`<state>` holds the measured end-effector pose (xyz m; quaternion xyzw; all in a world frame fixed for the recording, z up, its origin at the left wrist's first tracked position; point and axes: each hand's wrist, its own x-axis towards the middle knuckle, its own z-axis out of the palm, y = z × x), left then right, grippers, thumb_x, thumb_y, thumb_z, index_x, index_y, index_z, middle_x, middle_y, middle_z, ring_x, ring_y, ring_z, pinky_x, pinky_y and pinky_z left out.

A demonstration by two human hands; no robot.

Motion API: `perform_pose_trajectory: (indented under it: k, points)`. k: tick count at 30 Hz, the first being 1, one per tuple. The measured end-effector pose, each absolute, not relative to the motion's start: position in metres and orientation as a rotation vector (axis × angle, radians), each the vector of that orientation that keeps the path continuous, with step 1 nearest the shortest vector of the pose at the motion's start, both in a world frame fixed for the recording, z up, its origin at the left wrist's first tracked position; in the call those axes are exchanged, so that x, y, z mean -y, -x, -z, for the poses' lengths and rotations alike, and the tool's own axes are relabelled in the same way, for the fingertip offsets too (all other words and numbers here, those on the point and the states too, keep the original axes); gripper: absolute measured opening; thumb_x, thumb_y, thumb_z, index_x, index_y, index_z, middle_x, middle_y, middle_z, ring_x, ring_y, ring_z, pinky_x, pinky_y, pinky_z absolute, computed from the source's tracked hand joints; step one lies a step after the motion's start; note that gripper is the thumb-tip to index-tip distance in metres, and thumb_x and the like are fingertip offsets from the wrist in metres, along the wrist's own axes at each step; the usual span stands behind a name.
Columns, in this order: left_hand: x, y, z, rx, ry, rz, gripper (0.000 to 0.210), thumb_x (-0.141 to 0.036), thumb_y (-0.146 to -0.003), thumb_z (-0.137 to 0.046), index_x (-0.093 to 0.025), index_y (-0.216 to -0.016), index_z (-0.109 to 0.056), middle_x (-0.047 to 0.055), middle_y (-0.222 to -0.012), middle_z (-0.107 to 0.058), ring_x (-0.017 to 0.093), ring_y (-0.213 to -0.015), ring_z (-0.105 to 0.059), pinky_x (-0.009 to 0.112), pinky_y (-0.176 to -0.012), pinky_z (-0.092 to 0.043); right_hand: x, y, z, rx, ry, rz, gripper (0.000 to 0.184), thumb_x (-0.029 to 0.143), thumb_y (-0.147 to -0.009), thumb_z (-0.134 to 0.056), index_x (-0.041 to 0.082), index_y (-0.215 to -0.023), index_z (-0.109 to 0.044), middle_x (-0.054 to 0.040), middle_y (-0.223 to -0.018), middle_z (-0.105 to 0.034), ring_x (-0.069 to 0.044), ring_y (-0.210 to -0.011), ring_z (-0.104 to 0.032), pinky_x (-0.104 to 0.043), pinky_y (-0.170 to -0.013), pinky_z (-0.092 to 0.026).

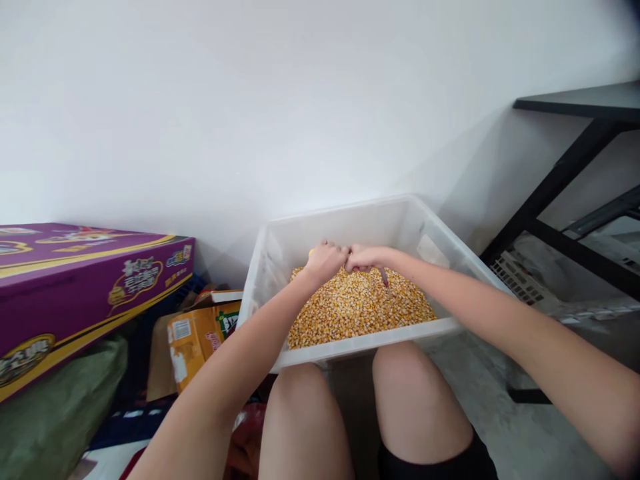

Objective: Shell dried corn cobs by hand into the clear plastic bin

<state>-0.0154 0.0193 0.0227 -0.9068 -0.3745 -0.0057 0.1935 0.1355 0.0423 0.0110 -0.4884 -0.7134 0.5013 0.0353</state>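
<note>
Both of my hands meet over a white translucent plastic bin [350, 345] that holds loose yellow corn kernels [350, 310]. My left hand [327, 259] is closed around something yellow, which looks like an ear of corn [311, 253]; only a small bit of it shows at the hand's left side. My right hand [364, 258] is closed as well, its knuckles against my left fingers. A slim dark-red tool [385, 277] sticks out below it toward the kernels. My fingers hide the tool's other end and most of the yellow thing.
A white wall [300, 113] rises right behind the bin. To the left, a purple carton [95, 287] stands above a yellow package [195, 343] and a green bag [65, 407]. A black-framed table [575, 103] and a white plastic basket [520, 277] are at right. My knees touch or nearly touch the bin's front.
</note>
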Motion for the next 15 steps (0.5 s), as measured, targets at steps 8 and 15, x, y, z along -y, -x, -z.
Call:
perform_pose_trajectory:
  k: [8, 15]
  points:
    - [-0.017, 0.006, -0.027, 1.075, 2.595, -0.029, 0.016, -0.018, -0.081, -0.047, -0.015, -0.089, -0.061, 0.011, -0.077, -0.066, 0.023, -0.075, -0.062, 0.035, -0.070, -0.039, -0.039, -0.144, -0.015, 2.208, 1.452, -1.772, 0.018, 0.016, -0.060, -0.052, 0.018, -0.052, -0.036, 0.0076, -0.041, -0.029, -0.003, -0.036, -0.022, -0.017, -0.036, -0.019]
    - [-0.034, 0.028, -0.007, 1.598, 3.390, -0.443, 0.013, -0.015, -0.060, -0.057, -0.015, -0.073, -0.061, 0.003, -0.072, -0.065, 0.018, -0.067, -0.061, 0.026, -0.061, -0.046, -0.022, -0.124, -0.017, 2.820, 1.380, -0.387, 0.028, 0.027, -0.064, -0.063, 0.015, -0.089, -0.066, -0.0108, -0.079, -0.066, -0.022, -0.069, -0.061, -0.026, -0.055, -0.039]
